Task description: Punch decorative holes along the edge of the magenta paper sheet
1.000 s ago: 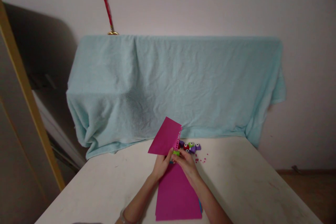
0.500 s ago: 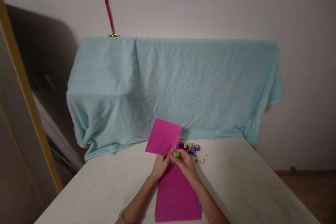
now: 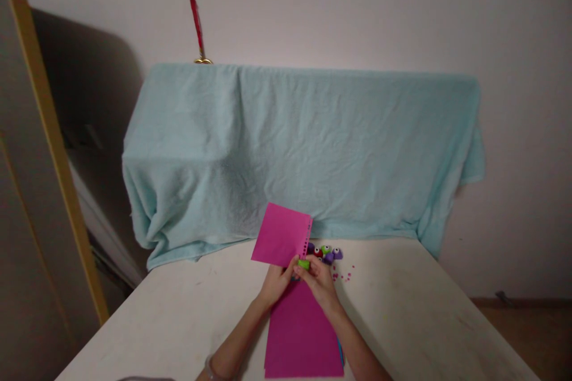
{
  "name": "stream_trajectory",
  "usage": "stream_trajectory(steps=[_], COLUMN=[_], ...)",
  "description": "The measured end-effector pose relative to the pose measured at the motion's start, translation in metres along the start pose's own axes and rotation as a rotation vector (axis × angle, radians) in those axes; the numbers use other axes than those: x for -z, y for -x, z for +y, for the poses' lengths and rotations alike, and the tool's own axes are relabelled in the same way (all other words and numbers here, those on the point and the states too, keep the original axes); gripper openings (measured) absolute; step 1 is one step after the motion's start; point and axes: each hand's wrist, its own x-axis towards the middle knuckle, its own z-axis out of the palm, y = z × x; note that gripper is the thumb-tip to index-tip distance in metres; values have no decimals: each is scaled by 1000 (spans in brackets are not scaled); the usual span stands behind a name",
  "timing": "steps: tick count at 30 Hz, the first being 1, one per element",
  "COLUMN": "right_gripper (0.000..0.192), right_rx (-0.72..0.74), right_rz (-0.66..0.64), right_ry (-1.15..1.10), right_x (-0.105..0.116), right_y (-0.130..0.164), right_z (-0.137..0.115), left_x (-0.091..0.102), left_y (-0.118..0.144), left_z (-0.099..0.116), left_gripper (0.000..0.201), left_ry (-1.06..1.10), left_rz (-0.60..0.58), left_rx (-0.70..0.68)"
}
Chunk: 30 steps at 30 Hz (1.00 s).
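My left hand [image 3: 276, 283] holds a magenta paper sheet [image 3: 281, 234] up off the table by its lower corner; a row of small holes runs down the sheet's right edge. My right hand [image 3: 320, 281] pinches a small green paper punch [image 3: 304, 264] against that edge. Both hands meet over a stack of magenta paper [image 3: 300, 336] lying flat in front of me, with a blue sheet edge [image 3: 341, 352] peeking out beneath it.
Several small punches in purple, red and green [image 3: 326, 253] and tiny pink paper bits [image 3: 342, 275] lie just beyond my right hand on the white table [image 3: 424, 309]. A light blue towel [image 3: 304, 143] drapes a bulky object behind. A wooden frame [image 3: 49, 131] stands at left.
The held sheet has shifted slightly; the view has drifted a little to the left. The hands stay together on the punch and the sheet's edge.
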Motion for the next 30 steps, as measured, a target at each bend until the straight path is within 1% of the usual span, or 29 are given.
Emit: stream_trajectory(steps=[6, 10, 14, 20, 26, 30], right_gripper=[28, 27, 28, 33, 32, 31], right_rx=[-25, -26, -40, -96, -96, -98], right_rz=[13, -4, -24, -48, -35, -36], right_ry=[5, -10, -44, -120, -131, -125], right_x=[7, 9, 9, 4, 3, 3], right_y=[-4, -5, -6, -6, -5, -4], right_z=[10, 12, 15, 11, 8, 8], left_x=[-3, -6, -5, 2, 1, 2], left_y=[0, -1, -1, 1, 3, 3], left_z=[-4, -7, -7, -1, 6, 8], left_gripper=[45, 44, 46, 54, 52, 48], left_ry=[13, 14, -10, -111, -26, 19], left_rz=[-60, -37, -18, 75, 96, 93], left_rx=[-10, -20, -1, 44, 4, 14])
